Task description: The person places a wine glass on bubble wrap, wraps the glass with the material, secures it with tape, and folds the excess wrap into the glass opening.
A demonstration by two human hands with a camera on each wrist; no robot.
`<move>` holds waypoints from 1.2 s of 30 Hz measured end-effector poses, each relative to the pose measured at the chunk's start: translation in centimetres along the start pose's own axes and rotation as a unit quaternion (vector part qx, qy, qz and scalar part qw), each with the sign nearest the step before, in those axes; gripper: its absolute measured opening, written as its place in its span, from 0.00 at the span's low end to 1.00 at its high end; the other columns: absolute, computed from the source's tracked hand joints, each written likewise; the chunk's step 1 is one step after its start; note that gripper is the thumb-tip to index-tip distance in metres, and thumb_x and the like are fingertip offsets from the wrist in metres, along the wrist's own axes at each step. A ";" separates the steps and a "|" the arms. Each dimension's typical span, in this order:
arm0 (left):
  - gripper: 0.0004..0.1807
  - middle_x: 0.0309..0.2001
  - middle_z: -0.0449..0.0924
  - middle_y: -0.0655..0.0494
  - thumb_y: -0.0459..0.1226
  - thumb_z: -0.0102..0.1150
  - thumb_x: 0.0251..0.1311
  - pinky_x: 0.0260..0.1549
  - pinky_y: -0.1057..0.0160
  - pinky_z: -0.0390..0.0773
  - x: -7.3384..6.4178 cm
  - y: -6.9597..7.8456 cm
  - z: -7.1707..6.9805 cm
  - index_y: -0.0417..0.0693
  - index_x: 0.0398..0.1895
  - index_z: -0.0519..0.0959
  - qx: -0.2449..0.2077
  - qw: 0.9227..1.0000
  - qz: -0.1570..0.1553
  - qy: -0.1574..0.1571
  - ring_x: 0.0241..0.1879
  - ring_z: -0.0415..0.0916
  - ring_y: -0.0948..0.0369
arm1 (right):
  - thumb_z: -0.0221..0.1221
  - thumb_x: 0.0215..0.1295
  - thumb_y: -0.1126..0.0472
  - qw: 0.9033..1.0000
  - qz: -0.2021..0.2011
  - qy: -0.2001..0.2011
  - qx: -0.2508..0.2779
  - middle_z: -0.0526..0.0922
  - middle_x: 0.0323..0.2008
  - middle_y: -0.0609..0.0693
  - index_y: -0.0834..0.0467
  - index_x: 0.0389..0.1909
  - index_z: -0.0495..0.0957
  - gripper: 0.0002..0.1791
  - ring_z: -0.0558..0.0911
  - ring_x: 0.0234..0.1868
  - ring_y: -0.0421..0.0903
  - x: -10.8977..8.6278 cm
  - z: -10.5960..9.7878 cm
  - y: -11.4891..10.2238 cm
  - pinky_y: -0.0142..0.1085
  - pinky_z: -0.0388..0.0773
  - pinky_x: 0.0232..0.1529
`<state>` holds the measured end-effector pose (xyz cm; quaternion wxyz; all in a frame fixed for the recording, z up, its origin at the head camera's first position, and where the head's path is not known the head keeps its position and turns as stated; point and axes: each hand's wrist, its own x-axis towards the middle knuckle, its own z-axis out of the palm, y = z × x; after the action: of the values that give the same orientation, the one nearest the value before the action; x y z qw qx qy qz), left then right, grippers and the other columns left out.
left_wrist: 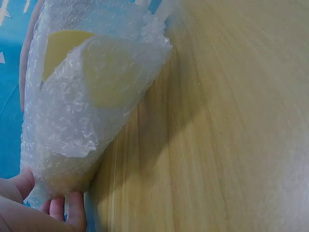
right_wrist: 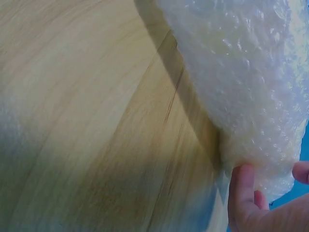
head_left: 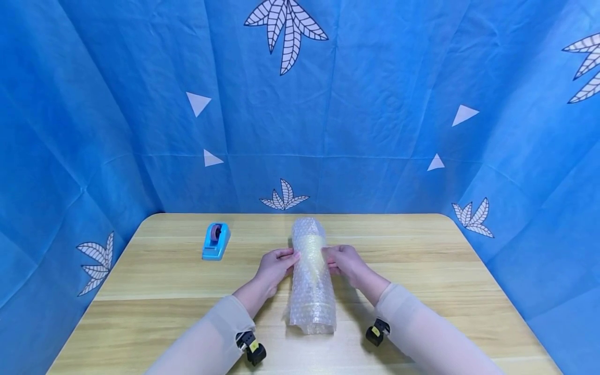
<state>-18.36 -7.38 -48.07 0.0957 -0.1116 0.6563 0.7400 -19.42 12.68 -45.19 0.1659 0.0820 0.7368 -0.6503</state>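
A long roll of bubble wrap (head_left: 311, 299) lies lengthwise on the table, pointing away from me. Something pale yellow (left_wrist: 60, 48) shows at its near open end in the left wrist view; its kind is hidden by the wrap. My left hand (head_left: 275, 266) holds the roll's left side around mid-length, thumb and fingers on the wrap. From the opposite side my right hand (head_left: 346, 261) grips it at about the same height. In the right wrist view, bent fingers (right_wrist: 244, 186) press the wrap from below its edge, the thumb across from them.
A blue tape dispenser (head_left: 216, 241) with a purplish roll stands at the table's back left. Behind the wooden table (head_left: 408, 234) hangs a blue cloth (head_left: 375, 104) with white leaf and triangle prints, which also covers both sides. Small black cameras sit at both wrists.
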 end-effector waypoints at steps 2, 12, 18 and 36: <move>0.23 0.45 0.82 0.44 0.35 0.67 0.63 0.49 0.58 0.83 0.0 0.0 0.1 0.29 0.57 0.75 -0.012 1.000 -0.004 -0.003 0.39 0.80 0.61 | 0.57 0.71 0.60 1.000 -0.001 -0.001 0.000 0.74 0.29 0.51 0.73 0.47 0.75 0.17 0.77 0.28 0.41 0.0 0.0 0.0 0.34 0.83 0.38; 0.23 0.44 0.81 0.48 0.33 0.67 0.62 0.46 0.61 0.84 -0.2 0.1 0.0 0.31 0.59 0.75 -0.041 0.999 -0.012 -0.007 0.38 0.81 0.63 | 0.56 0.71 0.61 1.000 0.002 -0.014 0.007 0.73 0.30 0.52 0.74 0.51 0.73 0.19 0.75 0.28 0.41 0.0 -0.1 -0.1 0.32 0.81 0.36; 0.24 0.44 0.80 0.47 0.32 0.68 0.62 0.45 0.62 0.84 -0.4 0.3 0.1 0.31 0.59 0.74 -0.041 0.999 -0.010 -0.008 0.38 0.80 0.62 | 0.62 0.68 0.56 1.000 0.013 -0.007 -0.018 0.72 0.28 0.50 0.64 0.36 0.72 0.15 0.73 0.27 0.41 -0.3 0.1 -0.4 0.34 0.81 0.37; 0.25 0.52 0.78 0.40 0.32 0.70 0.59 0.49 0.61 0.83 -0.2 0.2 0.3 0.36 0.59 0.74 -0.017 1.000 -0.006 -0.013 0.44 0.80 0.58 | 0.60 0.69 0.55 0.999 0.017 -0.012 -0.035 0.66 0.23 0.46 0.57 0.26 0.66 0.16 0.68 0.25 0.40 -0.3 0.1 -0.3 0.33 0.76 0.33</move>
<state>-18.28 -7.11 -47.77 0.1070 -0.1073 0.6415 0.7520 -19.22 12.54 -44.83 0.1886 0.0806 0.7557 -0.6220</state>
